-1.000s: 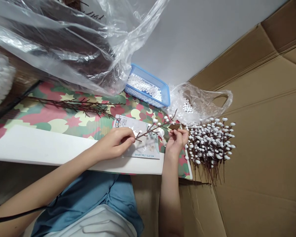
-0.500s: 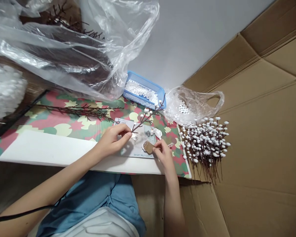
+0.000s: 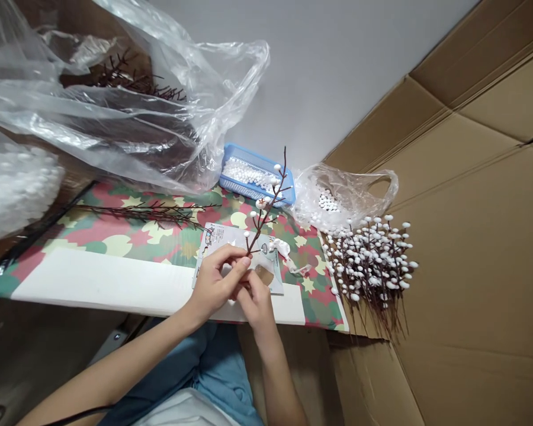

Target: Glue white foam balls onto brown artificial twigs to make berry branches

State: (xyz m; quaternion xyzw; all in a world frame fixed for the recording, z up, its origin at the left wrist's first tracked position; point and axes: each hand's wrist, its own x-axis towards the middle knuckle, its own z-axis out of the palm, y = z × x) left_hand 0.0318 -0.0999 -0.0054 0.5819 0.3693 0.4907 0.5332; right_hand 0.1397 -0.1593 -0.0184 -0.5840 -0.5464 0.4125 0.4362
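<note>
A brown twig with white foam beads (image 3: 266, 216) stands nearly upright, its lower end held in my left hand (image 3: 215, 283). My right hand (image 3: 256, 300) is close against the left, its fingers closed at the twig's lower stem, though the fingers partly hide the grip. A small brown scrap (image 3: 263, 274) shows just beyond those fingers. Both hands are above a printed glue-gun leaflet (image 3: 217, 236), and a crumpled white piece (image 3: 281, 248) lies on its right edge.
A bundle of beaded twigs (image 3: 368, 266) lies to the right, beside a clear bag of beads (image 3: 337, 201). Behind stands a blue basket of beads (image 3: 235, 186). Bare twigs (image 3: 151, 214) lie on a camouflage-patterned mat (image 3: 128, 236). A large plastic bag (image 3: 128, 118) fills the upper left.
The twig has swung from leaning right to nearly upright. My right hand has moved left, up against my left hand. The brown scrap now sits closer to the hands' lower side.
</note>
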